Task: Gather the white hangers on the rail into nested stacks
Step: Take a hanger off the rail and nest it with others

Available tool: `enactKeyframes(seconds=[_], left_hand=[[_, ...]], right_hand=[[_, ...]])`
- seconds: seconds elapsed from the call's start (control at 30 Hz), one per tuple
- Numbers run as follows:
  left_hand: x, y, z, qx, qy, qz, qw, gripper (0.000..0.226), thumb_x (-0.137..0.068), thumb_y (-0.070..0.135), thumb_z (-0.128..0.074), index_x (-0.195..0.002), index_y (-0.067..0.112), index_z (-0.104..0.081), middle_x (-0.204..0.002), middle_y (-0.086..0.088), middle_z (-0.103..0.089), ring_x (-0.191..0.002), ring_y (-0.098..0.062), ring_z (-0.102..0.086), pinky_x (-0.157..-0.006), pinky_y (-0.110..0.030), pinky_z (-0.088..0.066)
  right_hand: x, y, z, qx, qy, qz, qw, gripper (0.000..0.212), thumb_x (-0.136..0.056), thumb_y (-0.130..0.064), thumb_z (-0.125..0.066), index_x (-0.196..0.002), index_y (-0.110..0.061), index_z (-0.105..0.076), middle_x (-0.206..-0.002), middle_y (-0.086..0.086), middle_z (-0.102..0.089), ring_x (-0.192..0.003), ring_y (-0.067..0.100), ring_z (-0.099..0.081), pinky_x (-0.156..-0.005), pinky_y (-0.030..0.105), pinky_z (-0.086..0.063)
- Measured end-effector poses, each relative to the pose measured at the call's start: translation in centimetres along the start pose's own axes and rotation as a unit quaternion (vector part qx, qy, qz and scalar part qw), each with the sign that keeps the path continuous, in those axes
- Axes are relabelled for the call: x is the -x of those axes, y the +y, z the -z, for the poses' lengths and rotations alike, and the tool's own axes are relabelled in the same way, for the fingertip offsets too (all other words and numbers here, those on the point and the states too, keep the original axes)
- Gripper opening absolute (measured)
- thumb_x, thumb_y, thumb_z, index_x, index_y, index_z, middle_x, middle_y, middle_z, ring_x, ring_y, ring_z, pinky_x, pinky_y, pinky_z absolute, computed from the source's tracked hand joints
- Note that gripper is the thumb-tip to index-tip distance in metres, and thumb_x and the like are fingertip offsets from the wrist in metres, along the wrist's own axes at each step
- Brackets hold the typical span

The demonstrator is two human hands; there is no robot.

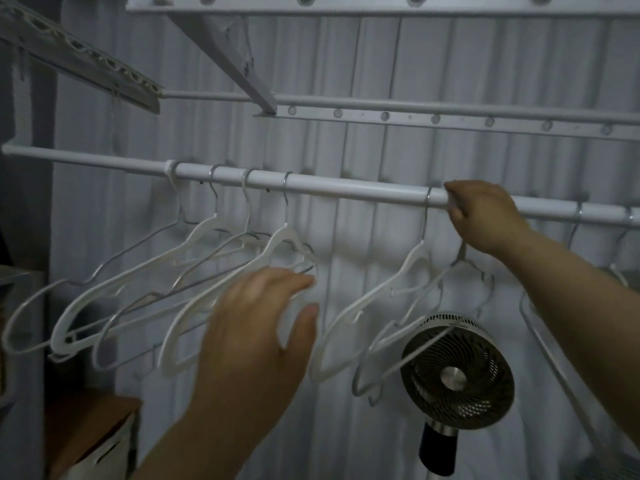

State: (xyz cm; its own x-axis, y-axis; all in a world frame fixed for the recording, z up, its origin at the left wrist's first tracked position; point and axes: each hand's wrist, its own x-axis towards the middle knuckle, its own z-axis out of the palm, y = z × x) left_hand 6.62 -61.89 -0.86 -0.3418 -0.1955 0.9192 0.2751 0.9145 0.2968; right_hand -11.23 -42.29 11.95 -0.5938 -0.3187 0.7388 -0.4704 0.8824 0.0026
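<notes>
The white hangers (280, 235) hang spread along the rail (346, 188), several at left and two by my right hand (481, 216). That hand curls round the rail over one hanger's wire hook (462, 249). My left hand (256, 327) is spread and holds nothing, at a hanger's shoulder. They look light, stiff and slick, so I'd slide them by the hooks

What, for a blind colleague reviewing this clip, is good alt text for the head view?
A person's right hand grips the white rail beside a hanger hook while the open left hand reaches toward white hangers clustered at left. A fan stands below.
</notes>
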Motion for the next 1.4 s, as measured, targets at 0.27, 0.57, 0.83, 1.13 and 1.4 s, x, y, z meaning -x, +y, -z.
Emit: enactKeyframes(seconds=[0.27, 0.57, 0.83, 1.13, 1.4], left_hand=[[0.4, 3.0, -6.0, 0.011, -0.222, 0.132, 0.966, 0.04, -0.094, 0.04, -0.033, -0.134, 0.034, -0.034, -0.123, 0.012, -0.057, -0.109, -0.011, -0.057, -0.091, -0.024, -0.043], [1.0, 2.7, -7.8, -0.072, -0.232, 0.109, 0.964, 0.034, -0.095, 0.044, -0.026, -0.115, 0.031, -0.05, -0.086, 0.005, -0.064, -0.093, -0.014, -0.062, -0.078, -0.025, -0.044], [0.8, 0.4, -5.7, -0.077, -0.086, 0.132, 0.984, 0.024, -0.094, 0.029, -0.044, -0.099, 0.02, -0.065, -0.075, -0.005, -0.07, -0.077, -0.03, -0.065, -0.051, -0.027, -0.03], [1.5, -2.4, -2.9, -0.086, -0.063, 0.126, 0.986, 0.037, -0.09, 0.036, -0.042, -0.084, 0.012, -0.069, -0.055, -0.004, -0.064, -0.058, -0.031, -0.064, -0.051, -0.036, -0.043], [1.4, -2.9, -1.8, -0.085, -0.013, 0.138, 0.987, 0.029, -0.092, 0.029, -0.046, -0.086, 0.01, -0.068, -0.046, 0.006, -0.046, -0.06, -0.031, -0.058, -0.058, -0.03, -0.036]], right_hand=[[0.3, 1.5, -0.3, 0.007, 0.001, 0.042, 0.999, 0.05, -0.089, -0.009, -0.051, -0.138, -0.008, -0.039, -0.137, 0.015, -0.048, -0.129, 0.03, -0.038, -0.108, 0.032, -0.022], [0.2, 1.8, -1.0, 0.01, 0.013, 0.065, 0.998, 0.052, -0.088, -0.005, -0.047, -0.139, -0.011, -0.036, -0.135, 0.01, -0.048, -0.127, 0.029, -0.036, -0.102, 0.028, -0.021], [0.0, 1.8, -1.3, 0.012, 0.023, 0.073, 0.997, 0.051, -0.088, -0.008, -0.05, -0.138, -0.009, -0.038, -0.135, 0.011, -0.049, -0.127, 0.029, -0.037, -0.105, 0.032, -0.024], [0.1, 1.2, -1.2, 0.009, 0.024, 0.075, 0.997, 0.051, -0.088, -0.007, -0.052, -0.137, -0.007, -0.039, -0.134, 0.015, -0.051, -0.125, 0.032, -0.039, -0.104, 0.037, -0.026], [0.3, 1.4, -1.0, 0.01, 0.021, 0.074, 0.997, 0.052, -0.089, -0.006, -0.05, -0.139, -0.008, -0.037, -0.138, 0.014, -0.048, -0.128, 0.032, -0.037, -0.105, 0.034, -0.023]])
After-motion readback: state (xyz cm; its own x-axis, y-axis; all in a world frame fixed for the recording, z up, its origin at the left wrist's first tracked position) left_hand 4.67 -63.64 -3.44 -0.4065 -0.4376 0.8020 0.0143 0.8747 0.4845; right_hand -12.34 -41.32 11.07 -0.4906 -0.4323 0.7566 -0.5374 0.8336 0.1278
